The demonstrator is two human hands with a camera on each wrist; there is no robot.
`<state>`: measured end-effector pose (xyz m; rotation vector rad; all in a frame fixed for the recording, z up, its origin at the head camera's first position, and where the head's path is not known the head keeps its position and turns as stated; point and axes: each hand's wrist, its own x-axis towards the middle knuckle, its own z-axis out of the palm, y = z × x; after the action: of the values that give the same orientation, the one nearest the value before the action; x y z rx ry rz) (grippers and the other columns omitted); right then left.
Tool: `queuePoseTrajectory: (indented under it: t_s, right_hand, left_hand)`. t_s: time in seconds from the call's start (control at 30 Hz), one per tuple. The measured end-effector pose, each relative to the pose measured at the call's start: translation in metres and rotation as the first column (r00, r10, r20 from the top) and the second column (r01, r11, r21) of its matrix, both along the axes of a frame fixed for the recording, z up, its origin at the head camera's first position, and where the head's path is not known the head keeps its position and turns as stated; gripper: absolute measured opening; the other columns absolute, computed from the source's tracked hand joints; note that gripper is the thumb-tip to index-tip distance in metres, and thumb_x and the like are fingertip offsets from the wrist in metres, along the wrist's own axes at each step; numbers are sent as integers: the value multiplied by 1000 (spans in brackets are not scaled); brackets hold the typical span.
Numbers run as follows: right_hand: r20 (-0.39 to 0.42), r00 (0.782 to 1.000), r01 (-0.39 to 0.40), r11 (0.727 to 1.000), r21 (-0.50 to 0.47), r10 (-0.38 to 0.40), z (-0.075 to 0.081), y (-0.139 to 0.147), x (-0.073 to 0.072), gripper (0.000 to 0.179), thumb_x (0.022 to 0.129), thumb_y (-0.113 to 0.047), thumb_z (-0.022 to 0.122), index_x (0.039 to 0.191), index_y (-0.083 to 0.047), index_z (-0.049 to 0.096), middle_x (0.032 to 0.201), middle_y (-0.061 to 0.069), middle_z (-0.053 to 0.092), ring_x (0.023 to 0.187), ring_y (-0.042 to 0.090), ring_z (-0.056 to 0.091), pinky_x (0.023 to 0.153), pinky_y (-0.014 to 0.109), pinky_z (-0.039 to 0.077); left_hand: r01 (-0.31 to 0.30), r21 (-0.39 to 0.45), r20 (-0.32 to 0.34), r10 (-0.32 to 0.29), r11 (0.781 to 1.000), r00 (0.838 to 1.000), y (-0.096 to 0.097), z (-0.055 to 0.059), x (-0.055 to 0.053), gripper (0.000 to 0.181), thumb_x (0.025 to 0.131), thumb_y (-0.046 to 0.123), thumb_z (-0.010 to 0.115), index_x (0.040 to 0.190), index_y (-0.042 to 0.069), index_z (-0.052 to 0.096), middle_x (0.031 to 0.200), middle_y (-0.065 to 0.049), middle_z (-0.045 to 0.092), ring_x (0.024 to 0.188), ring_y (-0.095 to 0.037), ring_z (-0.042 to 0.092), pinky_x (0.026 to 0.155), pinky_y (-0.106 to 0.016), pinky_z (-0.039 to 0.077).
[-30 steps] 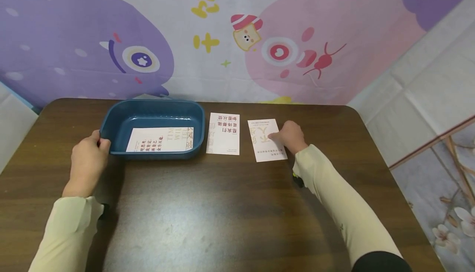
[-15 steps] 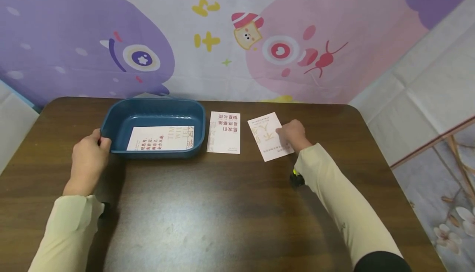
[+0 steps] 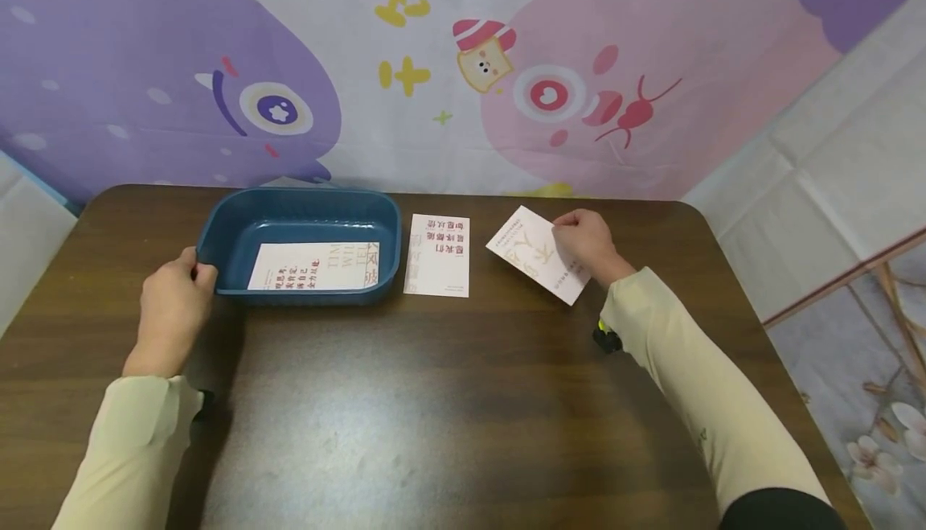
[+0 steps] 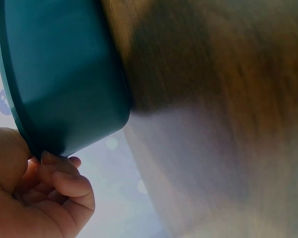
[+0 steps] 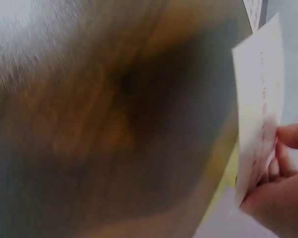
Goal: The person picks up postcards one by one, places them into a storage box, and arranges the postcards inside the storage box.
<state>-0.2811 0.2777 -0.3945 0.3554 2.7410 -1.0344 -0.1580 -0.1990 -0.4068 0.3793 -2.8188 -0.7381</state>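
My left hand [image 3: 174, 305] pinches the near left corner of a blue rectangular tub [image 3: 304, 297]; the left wrist view shows thumb and curled fingers at the tub's rim [image 4: 15, 109]. Inside the tub lies a white printed card [image 3: 314, 266]. On the right, my right hand [image 3: 589, 244] holds another white card [image 3: 531, 252] with large gold characters by its right edge. That card is tilted, its face turned toward me, and the right wrist view has the card [image 5: 258, 109] raised off the tabletop between thumb and fingers.
A third white card [image 3: 437, 260] with red print lies flat on the brown wooden table [image 3: 434, 401], just right of the tub. A cartoon-printed cloth [image 3: 405, 136] hangs behind the table's far edge, and a pale panel [image 3: 832, 160] stands on the right.
My right hand has turned the gold-lettered card and picked it up from the table, drawing slightly right. The left hand stays on the tub's corner.
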Motion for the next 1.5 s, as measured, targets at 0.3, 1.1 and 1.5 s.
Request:
queuePoseTrajectory:
  t_s: [0.3,1.1,1.5]
  right_hand:
    - [-108,979,-186,978,-99,175,24,-7,-9,25,89,-17,54,103,0,64,105,15,60,82,19,51,71,26,40]
    - [-80,941,-337,931,-144,328,70,-71,-9,19,87,-21,57,99,-9,65,102,7,62,85,18,52,74,28,40]
    - [-134,917,-395,900,-187,375,77,-103,-12,17,85,-12,58,96,-3,66,98,9,63,88,15,52,82,24,39]
  left_hand:
    - [-5,2,17,5,1000,1000,0,1,0,22,90,11,35,91,-6,49,83,-28,52,70,-40,44,62,-47,35]
    - [-13,13,20,13,1000,1000,0,0,0,20,91,11,36,90,-5,49,83,-27,52,71,-39,45,61,-44,35]
    - [-19,16,30,19,1000,999,0,0,0,22,91,12,35,93,-5,49,84,-26,52,72,-38,45,60,-42,35]
